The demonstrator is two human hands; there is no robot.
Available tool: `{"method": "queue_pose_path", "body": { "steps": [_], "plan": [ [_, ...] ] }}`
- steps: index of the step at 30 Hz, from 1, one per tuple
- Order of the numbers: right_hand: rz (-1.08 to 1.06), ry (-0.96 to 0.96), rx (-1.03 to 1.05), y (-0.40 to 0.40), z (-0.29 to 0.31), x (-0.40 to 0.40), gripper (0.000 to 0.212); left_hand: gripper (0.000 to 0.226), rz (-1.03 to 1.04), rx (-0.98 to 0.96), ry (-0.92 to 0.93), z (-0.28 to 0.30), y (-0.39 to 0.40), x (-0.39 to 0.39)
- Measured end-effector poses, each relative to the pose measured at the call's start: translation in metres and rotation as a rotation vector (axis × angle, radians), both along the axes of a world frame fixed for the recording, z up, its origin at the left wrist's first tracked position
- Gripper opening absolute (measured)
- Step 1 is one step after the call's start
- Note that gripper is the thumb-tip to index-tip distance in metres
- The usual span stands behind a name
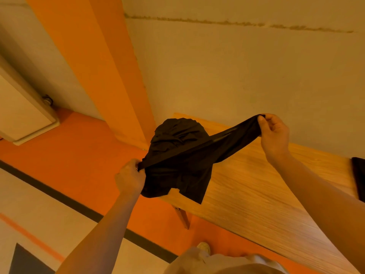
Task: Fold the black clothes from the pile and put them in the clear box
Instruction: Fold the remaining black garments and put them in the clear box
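Note:
A black garment (189, 161) hangs stretched in the air over the left end of the wooden table (256, 190). My left hand (129, 177) grips one corner of it low at the table's left edge. My right hand (273, 133) pinches the other end, held higher and to the right. Behind the stretched cloth, a bunched pile of black clothes (177, 131) sits on the table's far left corner. The clear box is not in view.
Another black item (358, 178) lies at the table's right edge, cut off by the frame. A pale wall with an orange stripe (102, 66) stands behind the table. The floor is orange and beige with a dark line. A white cabinet (21, 111) stands at far left.

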State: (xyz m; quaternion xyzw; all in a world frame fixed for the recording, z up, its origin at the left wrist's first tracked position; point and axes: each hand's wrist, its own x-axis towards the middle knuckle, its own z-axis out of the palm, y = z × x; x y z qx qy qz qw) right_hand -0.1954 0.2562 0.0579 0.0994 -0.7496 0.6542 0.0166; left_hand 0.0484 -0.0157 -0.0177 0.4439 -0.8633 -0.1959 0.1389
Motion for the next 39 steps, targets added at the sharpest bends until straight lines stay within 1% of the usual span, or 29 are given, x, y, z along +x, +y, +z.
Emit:
{"method": "queue_pose_path", "body": {
  "steps": [2, 4, 7, 9, 11, 13, 15, 17, 19, 20, 21, 23, 26, 29, 33, 37, 39],
  "plan": [
    [0.03, 0.02, 0.04, 0.001, -0.006, 0.001, 0.011, 0.021, 0.034, 0.099, 0.032, 0.006, -0.004, 0.0],
    [0.081, 0.028, 0.079, -0.001, -0.01, 0.005, 0.011, 0.028, 0.015, 0.187, 0.083, 0.014, -0.003, -0.003],
    [0.173, 0.054, 0.162, -0.011, -0.012, 0.015, 0.01, 0.037, -0.109, 0.272, 0.138, 0.035, 0.012, -0.015],
    [0.256, 0.091, 0.213, -0.019, -0.011, 0.023, 0.01, 0.04, -0.191, 0.397, 0.218, 0.054, 0.026, -0.027],
    [0.335, 0.111, 0.238, -0.028, -0.008, 0.033, 0.011, 0.033, -0.28, 0.513, 0.306, 0.07, 0.038, -0.039],
    [0.42, 0.125, 0.254, -0.037, -0.004, 0.043, 0.013, 0.025, -0.351, 0.581, 0.322, 0.083, 0.049, -0.049],
    [0.534, 0.165, 0.271, -0.044, 0.001, 0.055, 0.018, 0.026, -0.396, 0.592, 0.287, 0.093, 0.056, -0.057],
    [0.695, 0.183, 0.288, -0.048, 0.005, 0.066, 0.02, 0.029, -0.435, 0.557, 0.273, 0.098, 0.061, -0.062],
    [0.838, 0.147, 0.318, -0.052, 0.007, 0.076, 0.021, 0.026, -0.444, 0.509, 0.292, 0.102, 0.064, -0.066],
    [0.87, 0.131, 0.329, -0.053, 0.007, 0.08, 0.021, 0.023, -0.432, 0.486, 0.312, 0.104, 0.065, -0.068],
    [0.871, 0.126, 0.328, -0.055, 0.005, 0.082, 0.021, 0.02, -0.419, 0.468, 0.337, 0.105, 0.065, -0.07],
    [0.804, 0.139, 0.291, -0.058, 0.002, 0.085, 0.018, 0.016, -0.395, 0.436, 0.359, 0.105, 0.066, -0.072],
    [0.686, 0.155, 0.266, -0.058, 0.001, 0.08, 0.017, 0.018, -0.375, 0.367, 0.316, 0.104, 0.065, -0.069],
    [0.645, 0.148, 0.293, -0.051, 0.001, 0.073, 0.017, 0.019, -0.373, 0.317, 0.279, 0.104, 0.061, -0.063],
    [0.625, 0.111, 0.311, -0.044, -0.003, 0.066, 0.015, 0.013, -0.402, 0.384, 0.263, 0.11, 0.057, -0.055],
    [0.655, 0.116, 0.333, -0.045, -0.005, 0.066, 0.015, 0.022, -0.43, 0.476, 0.226, 0.113, 0.06, -0.053],
    [0.669, 0.126, 0.348, -0.047, -0.005, 0.067, 0.015, 0.023, -0.427, 0.52, 0.244, 0.112, 0.064, -0.054]
  ]
}}
